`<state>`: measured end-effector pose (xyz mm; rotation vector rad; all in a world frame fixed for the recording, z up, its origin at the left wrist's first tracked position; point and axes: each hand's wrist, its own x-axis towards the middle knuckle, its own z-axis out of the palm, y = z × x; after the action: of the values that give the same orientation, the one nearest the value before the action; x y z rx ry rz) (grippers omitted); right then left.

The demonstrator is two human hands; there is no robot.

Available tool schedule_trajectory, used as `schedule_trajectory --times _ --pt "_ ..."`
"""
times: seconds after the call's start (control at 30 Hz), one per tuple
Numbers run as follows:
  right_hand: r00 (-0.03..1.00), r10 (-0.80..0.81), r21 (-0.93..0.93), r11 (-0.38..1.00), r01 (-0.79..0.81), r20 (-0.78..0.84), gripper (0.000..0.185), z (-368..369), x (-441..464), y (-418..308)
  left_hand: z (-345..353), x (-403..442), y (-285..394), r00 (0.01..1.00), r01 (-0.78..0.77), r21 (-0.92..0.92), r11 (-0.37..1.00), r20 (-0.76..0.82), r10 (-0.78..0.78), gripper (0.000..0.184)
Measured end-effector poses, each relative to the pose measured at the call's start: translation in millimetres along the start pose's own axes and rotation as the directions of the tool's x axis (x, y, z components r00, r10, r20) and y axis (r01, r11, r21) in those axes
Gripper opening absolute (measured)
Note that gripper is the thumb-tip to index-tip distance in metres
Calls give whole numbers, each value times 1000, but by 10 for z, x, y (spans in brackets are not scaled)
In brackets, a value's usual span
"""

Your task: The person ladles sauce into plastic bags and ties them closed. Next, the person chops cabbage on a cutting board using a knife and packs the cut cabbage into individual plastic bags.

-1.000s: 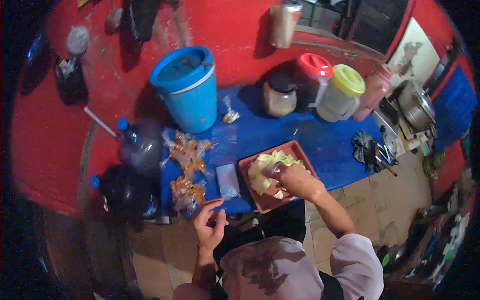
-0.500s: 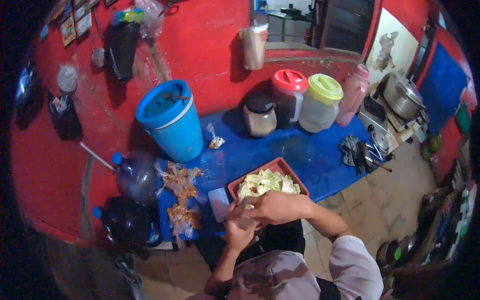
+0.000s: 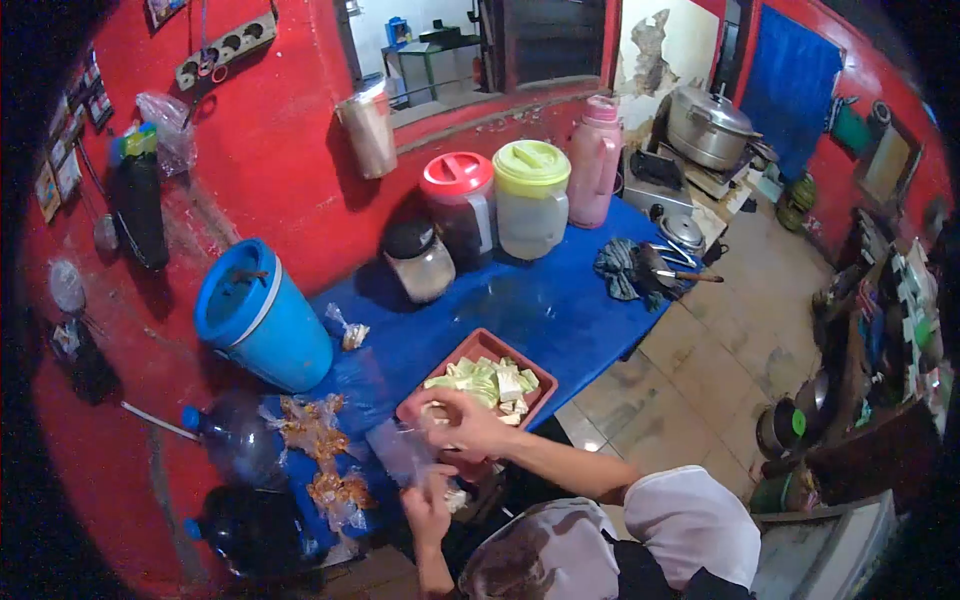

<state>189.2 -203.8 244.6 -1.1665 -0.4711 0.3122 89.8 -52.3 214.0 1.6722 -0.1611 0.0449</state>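
Note:
A reddish-brown tray [image 3: 545,392] on the blue table holds chopped cabbage [image 3: 482,380]. My right hand [image 3: 468,428] is at the tray's near left edge, fingers curled inward; what they hold, if anything, is unclear. Below it, my left hand [image 3: 428,512] is closed around the top of a small clear plastic bag [image 3: 456,498] with pale pieces inside. Beside my hands, left of the tray, lies a flat translucent plastic packet [image 3: 392,450]. Several tied bags of orange-brown food [image 3: 335,490] lie at the table's left end.
On the blue table [image 3: 540,300] stand a blue bucket [image 3: 280,335], a dark-lidded jar [image 3: 420,265], a red-lidded pitcher [image 3: 462,210], a yellow-lidded pitcher [image 3: 530,205] and a pink flask [image 3: 595,170]. A dark cloth [image 3: 625,270] lies at the right. Large dark bottles [image 3: 240,440] are at the left.
The view has swung to the right. My hands, close together before, have parted: the right is up by the tray, the left lower with the bag.

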Motion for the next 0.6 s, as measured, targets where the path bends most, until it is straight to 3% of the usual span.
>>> schedule_trajectory --times 0.03,0.07,0.1,0.17,0.23,0.27,0.3,0.33,0.37,0.4,0.43,0.47,0.5,0.53,0.6 --pt "998 51 -151 987 -46 30 47 76 -76 42 -54 -34 -134 999 -1 80 997 -45 5 25" --pt "980 -168 -160 970 183 105 41 145 -121 215 -84 -57 -265 996 -2 161 987 -90 16 22" --pt "974 31 -81 997 -13 226 38 195 -155 -2 -64 -58 -144 997 81 182 980 -4 -81 23" --pt "907 217 -27 975 -222 360 38 249 -189 -125 22 -75 -122 994 91 251 964 44 -105 22" --pt "969 212 -11 977 -213 129 32 308 -152 -6 78 -137 -96 988 94 324 941 88 -129 23" --pt "970 208 -10 978 -208 129 32 316 -174 23 92 -208 -74 999 43 455 889 2 -49 30" --pt "987 159 51 986 -158 -30 31 415 -188 -190 96 -293 -48 997 6 579 815 -71 43 43" --pt "991 46 -73 996 -55 -125 32 433 -168 -151 77 -356 -21 981 -14 693 721 -131 145 59" --pt "974 -68 -213 977 21 -217 34 452 -147 -113 -19 -372 10 992 45 603 797 -124 37 67" --pt "974 -71 -211 977 24 -216 34 477 -176 -59 -4 -398 -67 992 44 606 794 -124 39 67" --pt "987 -159 -394 908 140 -15 34 512 -210 -17 54 -426 -163 966 141 -79 987 -206 -154 63" --pt "959 -202 -537 796 280 200 37 549 -254 45 102 -465 -245 926 144 -726 672 -140 -350 59" --pt "872 -325 -633 600 489 365 35 604 -303 239 154 -345 54 959 97 -874 477 -47 -280 47" --pt "870 -326 -629 602 492 369 35 625 -351 338 141 -269 163 958 92 -873 479 -53 -280 47" --pt "603 -561 -633 170 755 567 29 606 -427 424 41 -153 255 942 274 -913 304 190 -277 38"
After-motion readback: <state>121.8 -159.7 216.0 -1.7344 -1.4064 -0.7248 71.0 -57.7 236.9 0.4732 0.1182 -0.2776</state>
